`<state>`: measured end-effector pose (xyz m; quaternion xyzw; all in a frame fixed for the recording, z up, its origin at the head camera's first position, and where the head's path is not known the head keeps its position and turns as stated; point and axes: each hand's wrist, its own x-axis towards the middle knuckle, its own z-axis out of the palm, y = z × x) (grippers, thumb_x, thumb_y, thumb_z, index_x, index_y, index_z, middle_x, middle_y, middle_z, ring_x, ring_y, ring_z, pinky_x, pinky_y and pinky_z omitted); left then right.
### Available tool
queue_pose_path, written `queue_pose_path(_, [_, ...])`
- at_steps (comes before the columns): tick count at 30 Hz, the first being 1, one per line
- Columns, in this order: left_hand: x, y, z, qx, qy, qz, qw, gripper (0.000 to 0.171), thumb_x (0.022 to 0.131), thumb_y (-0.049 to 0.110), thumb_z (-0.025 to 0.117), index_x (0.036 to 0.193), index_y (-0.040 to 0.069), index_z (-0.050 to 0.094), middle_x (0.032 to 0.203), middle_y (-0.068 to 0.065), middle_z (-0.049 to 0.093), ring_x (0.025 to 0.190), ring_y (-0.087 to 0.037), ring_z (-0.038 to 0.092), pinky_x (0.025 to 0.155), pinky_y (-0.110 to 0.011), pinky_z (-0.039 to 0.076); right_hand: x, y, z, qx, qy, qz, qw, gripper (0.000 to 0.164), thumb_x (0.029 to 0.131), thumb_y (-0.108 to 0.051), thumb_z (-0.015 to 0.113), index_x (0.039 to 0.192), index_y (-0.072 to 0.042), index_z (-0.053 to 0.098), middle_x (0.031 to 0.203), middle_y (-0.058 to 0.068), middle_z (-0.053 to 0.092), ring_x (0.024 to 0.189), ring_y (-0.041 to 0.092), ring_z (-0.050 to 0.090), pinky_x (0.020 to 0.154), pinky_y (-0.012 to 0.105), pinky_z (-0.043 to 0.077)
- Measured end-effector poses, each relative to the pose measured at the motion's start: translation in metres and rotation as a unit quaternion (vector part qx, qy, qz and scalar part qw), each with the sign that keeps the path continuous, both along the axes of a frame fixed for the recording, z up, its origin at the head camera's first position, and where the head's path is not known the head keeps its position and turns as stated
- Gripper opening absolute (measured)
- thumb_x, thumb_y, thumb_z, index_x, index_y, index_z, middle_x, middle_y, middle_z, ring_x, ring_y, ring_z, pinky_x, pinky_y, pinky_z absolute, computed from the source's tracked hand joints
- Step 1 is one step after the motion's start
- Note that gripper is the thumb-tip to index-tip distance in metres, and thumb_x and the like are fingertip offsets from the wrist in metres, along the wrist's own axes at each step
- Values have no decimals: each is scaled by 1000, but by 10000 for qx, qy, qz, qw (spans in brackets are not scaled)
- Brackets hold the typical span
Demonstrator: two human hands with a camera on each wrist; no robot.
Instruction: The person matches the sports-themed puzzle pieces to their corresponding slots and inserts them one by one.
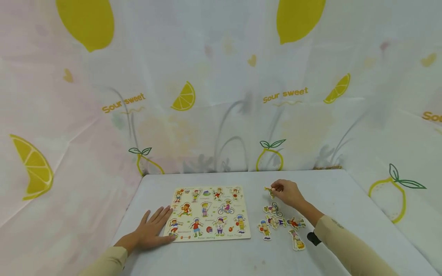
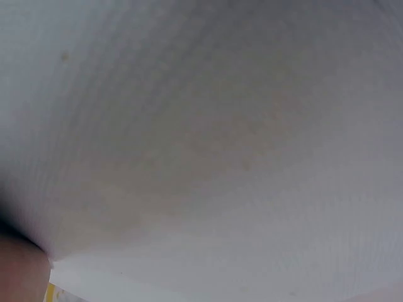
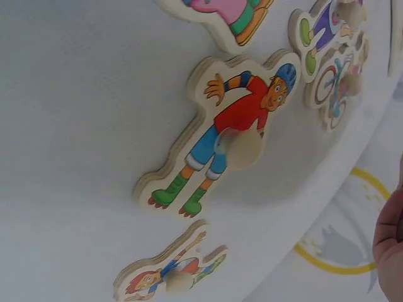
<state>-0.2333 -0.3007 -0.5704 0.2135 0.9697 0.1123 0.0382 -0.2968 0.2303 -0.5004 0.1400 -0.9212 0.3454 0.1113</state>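
A pale wooden puzzle board (image 1: 214, 209) printed with children playing sports lies on the table. My left hand (image 1: 153, 230) rests flat with fingers spread, its fingertips and thumb at the board's left edge. To the right of the board, my right hand (image 1: 289, 194) pinches a small figure-shaped puzzle piece (image 1: 270, 192) between thumb and fingers. Its knob is hidden by the fingers. Below that hand lie several knobbed pieces, among them a cyclist piece (image 1: 273, 209) and a roller-skater piece (image 3: 242, 116). Only part of the right hand shows in the right wrist view.
Nearer pieces include a blue-capped figure (image 1: 264, 230) and a long piece (image 1: 297, 240) at the lower right. A black object (image 1: 313, 238) sits beside the right sleeve. Lemon-printed cloth (image 1: 221, 126) hangs behind and beside the white table (image 1: 214, 260).
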Motion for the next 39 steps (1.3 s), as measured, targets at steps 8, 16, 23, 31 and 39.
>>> queue_pose_path(8, [0,-7,3,117,22,-32,9999,98,86,72,54,159,16,20,164,-11,24,151,-37,16,115,-70,1,-13,-25,1,60,105,328,9994,10,85,-5,72,94,-2,75,87,7,72,76,16,64,64,24,52])
queue_pose_path(16, [-3,-7,8,-15,-118,39,9999,102,84,74,55,157,11,23,164,-13,23,151,-40,17,116,-67,1,-18,-50,-3,324,-253,712,9966,10,84,-6,72,93,-3,77,85,5,71,73,12,62,59,22,50])
queue_pose_path(23, [-12,0,19,-364,-258,-15,9990,104,85,76,50,158,10,20,165,-11,20,152,-38,14,116,-67,2,-17,-72,2,473,-417,970,9933,10,84,-4,70,91,-1,76,83,4,70,70,10,59,56,21,48])
queue_pose_path(31, [-16,5,32,-495,-405,-68,9979,106,84,77,50,159,9,16,166,-11,16,153,-37,11,117,-67,1,-22,-116,2,489,-347,1197,9910,10,83,-6,70,90,-5,77,83,3,71,71,8,59,63,23,49])
queue_pose_path(39, [-9,-3,9,-95,-446,-14,9990,108,82,79,51,159,12,17,167,-8,15,154,-35,10,118,-65,-3,-19,-175,-10,126,-998,1754,9793,12,85,-5,69,92,-8,78,85,2,73,68,7,61,61,22,51])
